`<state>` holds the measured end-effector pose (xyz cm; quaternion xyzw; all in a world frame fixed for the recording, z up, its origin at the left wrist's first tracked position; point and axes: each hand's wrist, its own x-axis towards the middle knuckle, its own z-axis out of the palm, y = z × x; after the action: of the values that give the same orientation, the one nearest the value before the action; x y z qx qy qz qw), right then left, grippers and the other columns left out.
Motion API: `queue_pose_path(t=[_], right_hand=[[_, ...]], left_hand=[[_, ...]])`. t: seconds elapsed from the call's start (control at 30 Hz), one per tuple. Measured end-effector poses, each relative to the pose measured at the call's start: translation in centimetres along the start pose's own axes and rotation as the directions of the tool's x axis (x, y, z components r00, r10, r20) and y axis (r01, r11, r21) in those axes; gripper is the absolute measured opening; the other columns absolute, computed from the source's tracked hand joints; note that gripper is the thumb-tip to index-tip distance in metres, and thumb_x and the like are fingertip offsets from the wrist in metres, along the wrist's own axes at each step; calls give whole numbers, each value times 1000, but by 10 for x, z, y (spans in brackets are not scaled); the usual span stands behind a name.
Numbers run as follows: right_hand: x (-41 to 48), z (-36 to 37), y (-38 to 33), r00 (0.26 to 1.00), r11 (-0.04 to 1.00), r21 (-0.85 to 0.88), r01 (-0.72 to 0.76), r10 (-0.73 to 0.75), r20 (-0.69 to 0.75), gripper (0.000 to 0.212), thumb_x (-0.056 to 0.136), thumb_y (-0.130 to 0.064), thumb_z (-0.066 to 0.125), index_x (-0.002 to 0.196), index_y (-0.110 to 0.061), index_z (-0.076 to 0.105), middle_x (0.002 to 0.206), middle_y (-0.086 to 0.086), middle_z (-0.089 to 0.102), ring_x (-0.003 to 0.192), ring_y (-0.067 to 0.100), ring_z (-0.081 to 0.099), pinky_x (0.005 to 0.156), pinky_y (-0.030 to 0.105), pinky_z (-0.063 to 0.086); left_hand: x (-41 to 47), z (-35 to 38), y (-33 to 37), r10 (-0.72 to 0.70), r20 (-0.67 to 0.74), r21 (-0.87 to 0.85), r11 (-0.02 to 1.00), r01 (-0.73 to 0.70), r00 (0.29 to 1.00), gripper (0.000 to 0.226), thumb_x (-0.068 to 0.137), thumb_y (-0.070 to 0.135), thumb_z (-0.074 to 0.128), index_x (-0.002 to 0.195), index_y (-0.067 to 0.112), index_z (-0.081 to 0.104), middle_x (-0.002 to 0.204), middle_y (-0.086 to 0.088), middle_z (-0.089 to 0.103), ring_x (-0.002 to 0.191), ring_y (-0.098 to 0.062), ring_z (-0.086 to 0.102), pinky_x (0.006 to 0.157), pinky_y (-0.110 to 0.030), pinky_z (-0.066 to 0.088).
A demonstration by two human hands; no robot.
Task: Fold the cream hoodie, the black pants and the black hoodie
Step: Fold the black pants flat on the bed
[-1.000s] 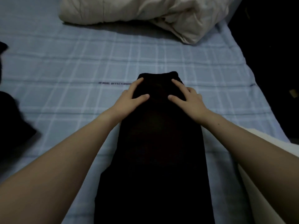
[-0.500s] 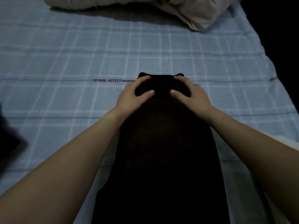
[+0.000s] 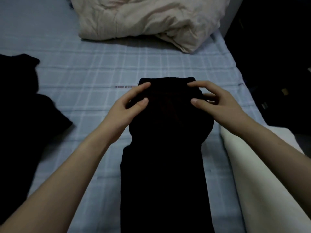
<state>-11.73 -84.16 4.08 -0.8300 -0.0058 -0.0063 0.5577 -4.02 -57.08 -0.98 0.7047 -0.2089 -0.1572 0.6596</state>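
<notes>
The left hand (image 3: 133, 102) has its grip closed on the far end of the black pants (image 3: 165, 165): the thumb lies on top of the cloth and the forefinger curls over the far left corner, pinching a bunch of fabric between them. The right hand (image 3: 218, 105) is clamped on the far right corner in the same way, thumb on top and forefinger hooked over the edge, with the other fingers spread beside the cloth. Between the two hands the far end is gathered and rises a little off the sheet.

The pants lie as a long, narrow strip down the middle of the bed (image 3: 84, 78), running from the near edge of the view to the hands. They are too dark to show any folds or seams.

Just right of them, along the near right side, lies a pale, smooth bundle, probably the cream hoodie (image 3: 252, 182). The black hoodie (image 3: 25, 106) sits in a loose heap at the left, well apart from the pants. A beige duvet (image 3: 151, 19) is bunched at the far end of the bed.
</notes>
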Motion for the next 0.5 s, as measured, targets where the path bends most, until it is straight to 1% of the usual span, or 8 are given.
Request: queue_pose_path(t=[0.07, 0.17, 0.23, 0.27, 0.3, 0.37, 0.43, 0.5], right_hand=[[-36, 2, -3, 1000, 1000, 8, -16, 16, 18, 37, 95, -17, 66, 123, -41, 63, 119, -14, 68, 112, 9, 65, 93, 32, 57], [-86, 14, 9, 998, 999, 18, -42, 41, 40, 37, 97, -15, 63, 126, -38, 59, 116, -10, 68, 110, 16, 66, 87, 31, 59], [-115, 30, 28, 997, 998, -16, -60, 60, 51, 37, 98, -12, 61, 128, -34, 56, 116, -3, 66, 109, 19, 66, 89, 34, 57], [-130, 41, 38, 996, 997, -58, -60, 63, 63, 37, 99, -11, 60, 128, -33, 55, 120, -4, 63, 112, 17, 64, 93, 33, 54], [-143, 52, 49, 995, 993, -108, -55, 63, 78, 37, 99, -11, 59, 129, -32, 53, 124, -9, 60, 116, 11, 60, 97, 30, 48], [-164, 70, 64, 992, 983, -173, -66, 84, 95, 38, 101, -17, 57, 129, -40, 48, 129, -25, 53, 119, 0, 54, 98, 23, 41], [-174, 78, 68, 995, 979, -197, -58, 74, 71, 38, 102, -22, 55, 130, -46, 44, 131, -32, 48, 121, -4, 51, 99, 19, 39], [-175, 78, 65, 998, 979, -198, -39, 48, 38, 40, 101, -21, 54, 131, -46, 44, 133, -31, 47, 121, -8, 49, 99, 11, 36]], left_hand=[[-34, 9, 10, -16, 23, 39, 999, 15, 1000, 43, 91, 44, 61, 133, 49, 54, 137, 23, 55, 128, 2, 51, 94, -11, 45], [-76, 25, 5, -57, 43, 75, 996, 54, 997, 44, 91, 44, 61, 133, 50, 53, 138, 24, 54, 130, 1, 49, 103, -23, 43], [-105, 36, -12, -93, 49, 82, 993, 89, 994, 43, 91, 42, 63, 132, 50, 54, 137, 25, 55, 129, 2, 50, 105, -21, 43], [-122, 41, -25, -122, 52, 79, 990, 118, 991, 43, 92, 39, 64, 132, 49, 55, 136, 25, 56, 128, 3, 50, 102, -16, 43], [-137, 46, -37, -150, 55, 73, 987, 145, 987, 42, 93, 35, 65, 132, 49, 55, 135, 24, 57, 127, 3, 51, 100, -12, 43], [-160, 53, -56, -185, 49, 70, 981, 182, 981, 43, 93, 32, 66, 131, 49, 56, 135, 26, 56, 126, 5, 51, 97, -8, 42], [-166, 54, -60, -181, 24, 87, 980, 178, 983, 43, 92, 34, 67, 131, 49, 56, 135, 27, 56, 126, 5, 51, 98, -9, 41], [-164, 54, -56, -169, 24, 105, 981, 166, 985, 43, 91, 36, 67, 131, 49, 56, 135, 26, 56, 127, 4, 51, 102, -17, 42]])
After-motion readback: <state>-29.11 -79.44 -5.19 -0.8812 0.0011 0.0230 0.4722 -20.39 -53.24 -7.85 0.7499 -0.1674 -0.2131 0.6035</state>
